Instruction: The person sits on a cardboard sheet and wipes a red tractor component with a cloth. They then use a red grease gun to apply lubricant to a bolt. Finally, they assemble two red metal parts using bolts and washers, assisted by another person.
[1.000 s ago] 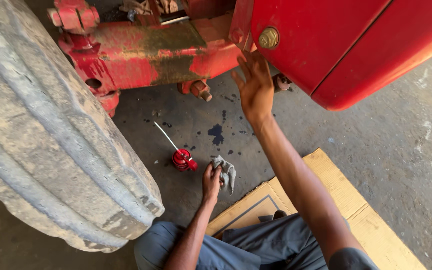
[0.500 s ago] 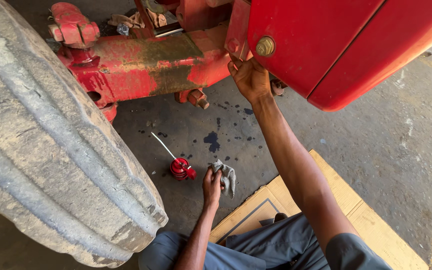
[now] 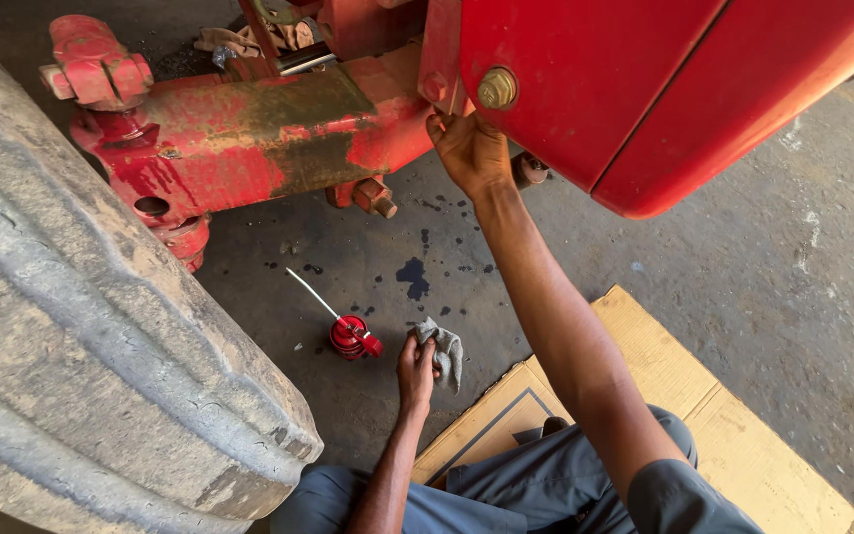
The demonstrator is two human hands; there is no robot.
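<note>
My left hand (image 3: 415, 364) is low over the concrete floor, closed on a crumpled grey rag (image 3: 444, 348). Just left of it a small red oil can (image 3: 352, 337) with a long thin spout stands on the floor. My right hand (image 3: 469, 150) is raised against the underside of the red vehicle body (image 3: 644, 89), fingers pressed at the edge of the panel just below a large brass-coloured bolt head (image 3: 496, 88). What the right fingers grip is hidden. The red, grimy axle beam (image 3: 259, 133) runs to the left of that hand.
A big worn grey tyre (image 3: 81, 336) fills the left side. Flattened brown cardboard (image 3: 674, 396) lies on the floor under my grey-trousered legs. Dark oil spots (image 3: 412, 277) stain the concrete between the axle and the can. A cloth (image 3: 239, 40) lies on top of the axle area.
The view has shifted slightly downward and to the right. My left hand stays on the rag by the oil can; my right hand stays at the panel edge under the bolt.
</note>
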